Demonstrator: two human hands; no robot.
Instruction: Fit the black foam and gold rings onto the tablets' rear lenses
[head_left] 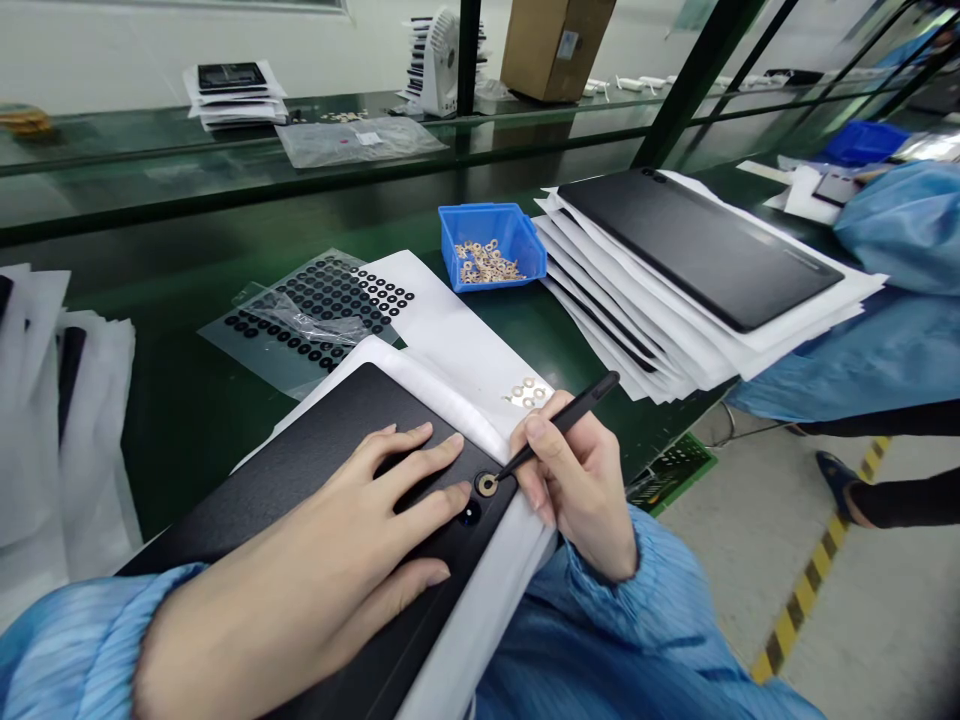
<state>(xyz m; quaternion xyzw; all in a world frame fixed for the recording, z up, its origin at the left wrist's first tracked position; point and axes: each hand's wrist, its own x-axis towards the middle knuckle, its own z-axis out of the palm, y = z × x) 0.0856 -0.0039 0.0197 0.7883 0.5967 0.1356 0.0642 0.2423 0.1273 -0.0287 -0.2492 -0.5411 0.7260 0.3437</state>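
Note:
A black tablet back cover (pixel 330 440) lies on a stack of white sheets in front of me. My left hand (pixel 375 510) rests flat on it, fingers spread, the fingertips close to two round camera openings. My right hand (pixel 577 470) holds black tweezers (pixel 574 412), pinched like a pen. Their tip touches a small tan ring (pixel 487 485) at the upper camera opening. The lower camera opening (pixel 470 513) shows dark beside my left fingers. Beyond the cover, a few similar rings (pixel 529 392) sit on a white sheet (pixel 442 335).
A blue bin (pixel 493 247) holds many loose tan rings. Clear film (pixel 307 310) with rows of black rings lies left of it. On the right is a stack of covers (pixel 697 250) between sheets; wrapped pieces (pixel 94 420) stand left. A co-worker's blue sleeve (pixel 904 230) shows far right.

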